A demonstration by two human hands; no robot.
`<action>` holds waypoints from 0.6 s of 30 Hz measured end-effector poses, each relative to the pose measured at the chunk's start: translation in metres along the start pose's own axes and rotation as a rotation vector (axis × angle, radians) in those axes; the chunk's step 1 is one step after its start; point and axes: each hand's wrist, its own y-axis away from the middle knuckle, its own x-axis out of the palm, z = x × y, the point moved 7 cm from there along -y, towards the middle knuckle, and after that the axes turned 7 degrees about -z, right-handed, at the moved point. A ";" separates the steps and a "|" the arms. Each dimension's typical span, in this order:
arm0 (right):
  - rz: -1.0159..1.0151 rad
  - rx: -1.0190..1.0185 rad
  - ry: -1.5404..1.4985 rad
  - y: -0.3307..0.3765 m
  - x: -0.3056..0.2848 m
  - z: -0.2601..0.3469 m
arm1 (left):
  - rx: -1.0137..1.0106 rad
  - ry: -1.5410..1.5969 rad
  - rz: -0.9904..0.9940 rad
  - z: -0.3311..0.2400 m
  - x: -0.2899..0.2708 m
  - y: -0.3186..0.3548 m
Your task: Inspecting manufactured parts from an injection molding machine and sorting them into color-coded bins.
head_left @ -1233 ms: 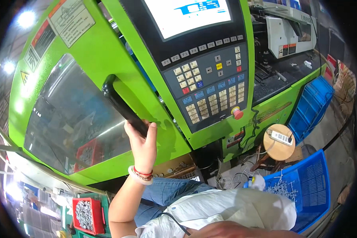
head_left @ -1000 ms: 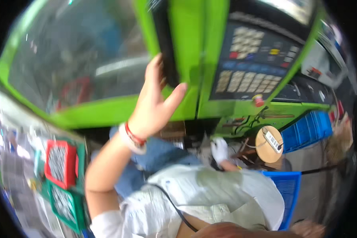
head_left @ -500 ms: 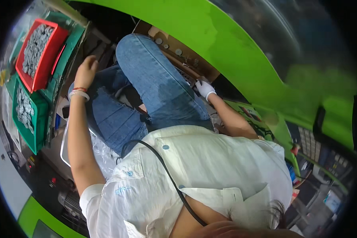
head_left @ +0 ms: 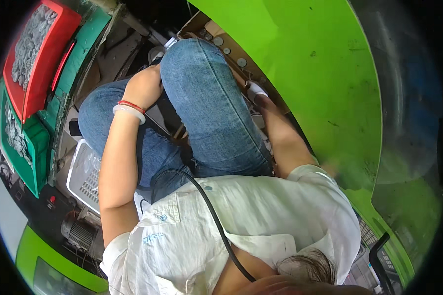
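My left hand (head_left: 145, 86), bare and with a red cord and a white bangle at the wrist, reaches in between my knees. Its fingers are hidden behind my raised knee in blue jeans (head_left: 197, 83), so what they hold does not show. My right hand (head_left: 255, 91), in a white glove, is low beyond that same knee, close to the side of a cardboard box (head_left: 256, 73). Its fingers are mostly out of sight. Several round grey metal pieces (head_left: 241, 62) lie in the box.
A red tray (head_left: 59, 37) and a green tray (head_left: 38, 152), both filled with small grey pieces, stand at the left on a green surface. A large green machine panel (head_left: 325, 88) curves along the right. A white plastic basket (head_left: 83, 179) sits beside my left arm.
My left hand has moved right and down from over my left thigh to between my knees. The right hand stays beyond the knee, now darker and more hidden. The whole view has shifted.
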 end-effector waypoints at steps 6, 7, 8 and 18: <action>-0.371 -0.178 0.126 0.086 -0.076 0.016 | -0.053 0.009 0.038 -0.001 0.000 0.003; -0.391 -0.173 0.116 0.109 -0.087 0.015 | -0.046 0.009 0.074 -0.002 0.003 0.004; -0.451 -0.177 0.088 0.136 -0.101 0.012 | -0.059 0.003 0.056 -0.001 0.003 0.005; -0.353 -0.037 -0.012 0.473 -0.085 -0.129 | 0.051 -0.076 0.139 -0.006 0.022 0.006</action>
